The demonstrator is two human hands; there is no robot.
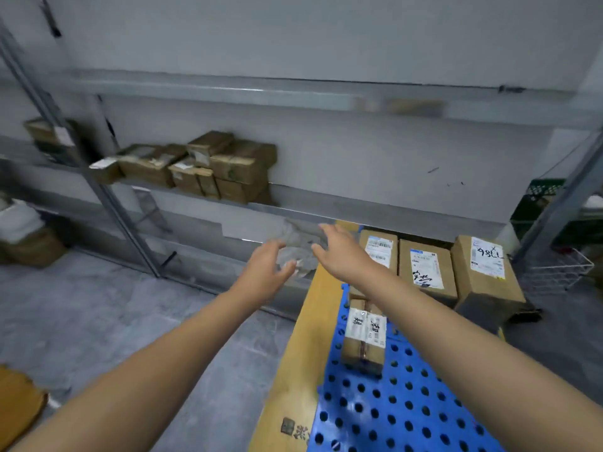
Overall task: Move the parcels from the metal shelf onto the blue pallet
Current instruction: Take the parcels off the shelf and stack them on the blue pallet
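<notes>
The brown parcels (212,164) you have yet to move sit bunched at the left end of the metal shelf (293,208), while others already rest on the blue pallet (391,412) under your right arm. Your left hand (266,267) and right hand (339,252) stretch toward the shelf, fingers spread and gripping nothing, probably readied to take a box from both sides. A pale crumpled wrapper (298,246) blurs between them.

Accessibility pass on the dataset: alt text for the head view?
A person's left hand and right hand reach either side of a crumpled pale plastic parcel; blur hides any contact. A blue perforated plastic pallet holds a labelled brown cardboard parcel, three larger ones beyond it. More brown cardboard boxes sit stacked on the metal shelf behind.
</notes>
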